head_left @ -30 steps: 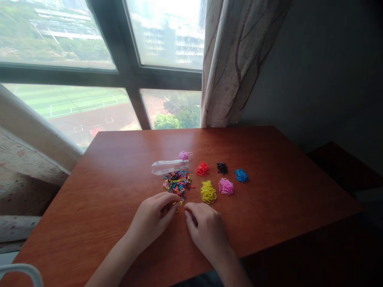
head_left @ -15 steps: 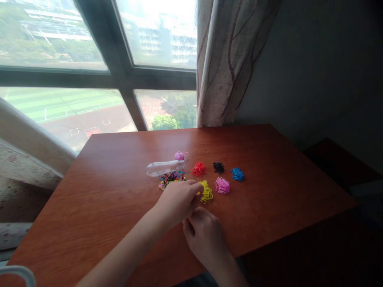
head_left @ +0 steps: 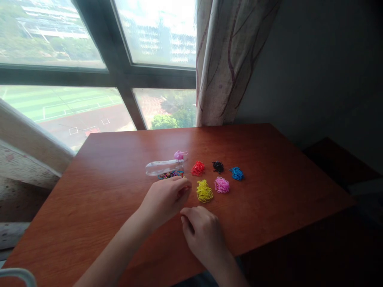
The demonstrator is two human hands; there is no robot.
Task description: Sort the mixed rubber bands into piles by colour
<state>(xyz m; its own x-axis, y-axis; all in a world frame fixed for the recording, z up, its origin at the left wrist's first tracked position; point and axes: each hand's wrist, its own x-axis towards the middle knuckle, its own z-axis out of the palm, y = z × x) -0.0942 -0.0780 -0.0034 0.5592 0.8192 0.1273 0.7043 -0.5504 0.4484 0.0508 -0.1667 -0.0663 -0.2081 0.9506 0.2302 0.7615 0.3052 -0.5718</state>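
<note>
My left hand (head_left: 167,197) hovers over the near side of a mixed-colour pile of small bands (head_left: 170,174), hiding part of it. Its fingers are curled together; whatever they pinch is too small to make out. Just below and to the right, my right hand (head_left: 203,231) is closed near the table, its thumb and forefinger together, their contents unclear. Right of my left hand lies a yellow pile of bands (head_left: 204,191), with a pink pile (head_left: 222,185) beside it. Behind these are red (head_left: 198,168), black (head_left: 218,166) and blue (head_left: 237,173) piles.
A clear bottle (head_left: 163,167) lies on its side behind the mixed pile, near a pink cap-like piece (head_left: 178,155). The brown table (head_left: 119,159) reaches the window. A curtain (head_left: 221,79) hangs behind it. A white curved object (head_left: 19,272) shows at the lower left.
My left hand has moved left, away from the yellow pile, and now covers more of the mixed pile. My right hand has barely moved.
</note>
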